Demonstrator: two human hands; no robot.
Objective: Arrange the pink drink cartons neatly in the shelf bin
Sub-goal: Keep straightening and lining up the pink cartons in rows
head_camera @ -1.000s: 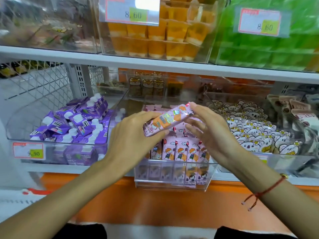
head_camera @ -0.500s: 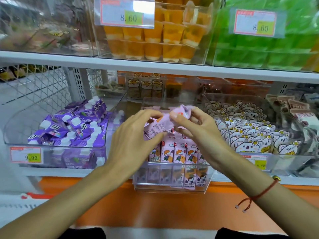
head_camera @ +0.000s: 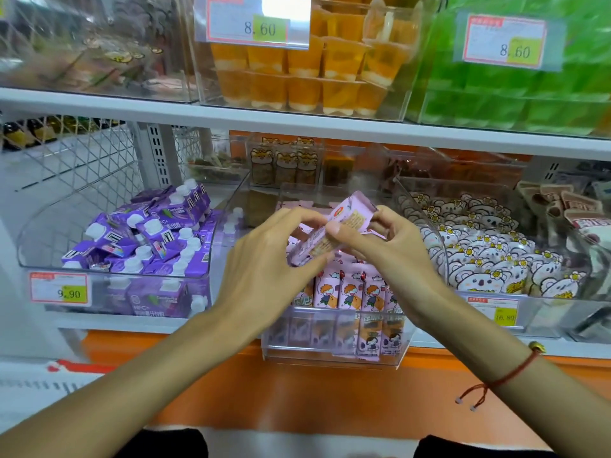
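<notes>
One pink drink carton point(head_camera: 334, 231) was held up in the air by both hands, just above the clear shelf bin point(head_camera: 334, 353) in the middle of the lower shelf. The carton was tilted, with its right end higher than its left. The left hand point(head_camera: 264, 262) was curled around the low end of it, and the right hand point(head_camera: 386, 246) was pinching the high end with thumb and fingers. Inside the bin, a row of pink cartons point(head_camera: 350, 289) was stood upright, with a cartoon child printed on each one. More pink packs seemed to be laid further back in the bin, but that part was too blurred to be sure. A red string bracelet point(head_camera: 502, 378) was worn on the right wrist. To the left, purple cartons with white caps point(head_camera: 145, 236) were piled in another clear bin. To the right, white koala packets point(head_camera: 489, 259) were heaped in a third bin. On the shelf above, orange jelly cups point(head_camera: 297, 74) were stacked behind a price tag point(head_camera: 254, 21).
</notes>
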